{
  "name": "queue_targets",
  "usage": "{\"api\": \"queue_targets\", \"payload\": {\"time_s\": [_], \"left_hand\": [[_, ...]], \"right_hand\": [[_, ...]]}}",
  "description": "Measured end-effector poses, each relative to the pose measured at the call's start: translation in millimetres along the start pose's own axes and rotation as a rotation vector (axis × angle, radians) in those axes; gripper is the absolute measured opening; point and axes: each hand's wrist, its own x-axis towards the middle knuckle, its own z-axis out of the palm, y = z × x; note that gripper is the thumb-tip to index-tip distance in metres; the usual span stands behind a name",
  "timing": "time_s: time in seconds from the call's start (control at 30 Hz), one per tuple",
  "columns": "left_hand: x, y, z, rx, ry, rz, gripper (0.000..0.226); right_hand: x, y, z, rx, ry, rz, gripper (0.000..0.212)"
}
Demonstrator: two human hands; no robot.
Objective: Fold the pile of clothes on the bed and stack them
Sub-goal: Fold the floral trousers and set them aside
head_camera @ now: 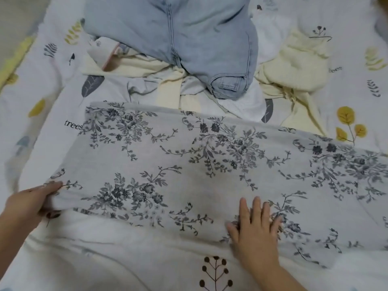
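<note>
Floral garment (pixel 210 164): thin matt woven cloth; jeans (pixel 189 38): pale matt denim; cream garment (pixel 294 66): crinkled matt cloth; bed sheet (pixel 52 133): smooth printed cotton.

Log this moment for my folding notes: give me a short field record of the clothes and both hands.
surface: bed sheet with leaf print
garment in work: floral cloth, spread flat in front
left hand: grips the floral cloth's left edge
right hand: fingers flat, pressing on the cloth
unfolded pile: light blue jeans over cream garments, beyond the cloth
</note>
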Motion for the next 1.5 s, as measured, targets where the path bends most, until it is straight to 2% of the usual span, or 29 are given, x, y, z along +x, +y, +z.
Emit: {"api": "queue_targets", "payload": {"time_s": [0.07,0.17,0.23,0.33,0.5,0.57,0.63,0.7,0.8,0.87,0.93,1.03,1.1,1.13,1.2,1.27,1.3,1.37,1.43,1.5], "left_hand": [[-6.0,6.9,1.9,-0.072,0.004,-0.012,0.009],[-29.2,30.5,2.3,-0.092,0.05,0.073,0.011],[-56.0,51.8,8.8,-0.021,0.09,0.236,0.014],[-110.2,85.1,30.7,0.132,0.066,0.5,0.013],[-193.6,105.7,80.6,0.439,-0.018,0.881,0.022],[-216.0,95.5,101.5,0.57,-0.118,1.034,0.023],[-229.5,76.8,120.4,0.675,-0.226,1.172,0.026],[-237.6,56.4,137.0,0.747,-0.342,1.223,0.031],[-236.5,29.2,149.2,0.791,-0.593,1.141,0.048],[-233.4,25.1,149.4,0.736,-0.69,1.08,0.045],[-229.0,26.6,146.4,0.652,-0.582,1.133,0.035],[-208.6,28.1,146.8,0.592,-0.242,1.226,0.041],[-194.9,28.6,151.9,0.637,-0.147,1.107,0.045],[-189.1,27.1,156.8,0.662,-0.154,1.01,0.045],[-183.5,20.9,169.3,0.673,-0.299,0.842,0.048],[-183.9,14.6,184.6,0.6,-0.476,0.645,0.054],[-184.2,12.7,191.8,0.549,-0.511,0.554,0.057],[-182.4,11.8,202.2,0.462,-0.482,0.422,0.063],[-180.5,13.8,207.1,0.395,-0.437,0.348,0.067],[-183.3,15.5,209.5,0.375,-0.398,0.399,0.057]], "right_hand": [[6.8,-9.0,-10.8,0.068,0.088,-0.063,0.069],[22.2,-32.3,-33.9,0.102,0.114,-0.153,0.064],[37.2,-49.6,-45.0,0.139,0.096,-0.176,0.064],[49.8,-73.4,-63.3,0.3,0.022,-0.214,0.063],[44.6,-100.1,-100.8,0.988,-0.022,-0.292,0.055],[45.2,-106.3,-116.2,1.335,-0.217,-0.261,0.053],[52.1,-106.0,-125.6,1.634,-0.438,-0.202,0.064],[63.0,-103.0,-126.0,1.734,-0.487,-0.131,0.07],[72.2,-99.7,-112.0,1.507,-0.291,-0.044,0.056],[77.0,-93.0,-100.7,1.415,-0.202,-0.04,0.052],[75.5,-80.5,-102.4,1.374,-0.092,-0.108,0.056],[69.2,-41.9,-117.0,1.243,0.127,-0.215,0.052],[61.1,-6.8,-124.2,1.246,0.241,-0.197,0.048],[57.0,10.5,-123.9,1.262,0.28,-0.167,0.048],[53.8,37.9,-115.7,1.256,0.3,-0.038,0.041],[57.1,55.3,-99.1,1.161,0.193,0.149,0.034],[60.7,60.3,-88.8,1.112,0.117,0.214,0.041],[67.1,63.9,-75.2,1.092,0.04,0.259,0.04],[68.9,65.2,-74.6,1.086,0.085,0.201,0.023],[65.0,73.3,-79.6,1.06,0.196,0.149,0.012]]}}
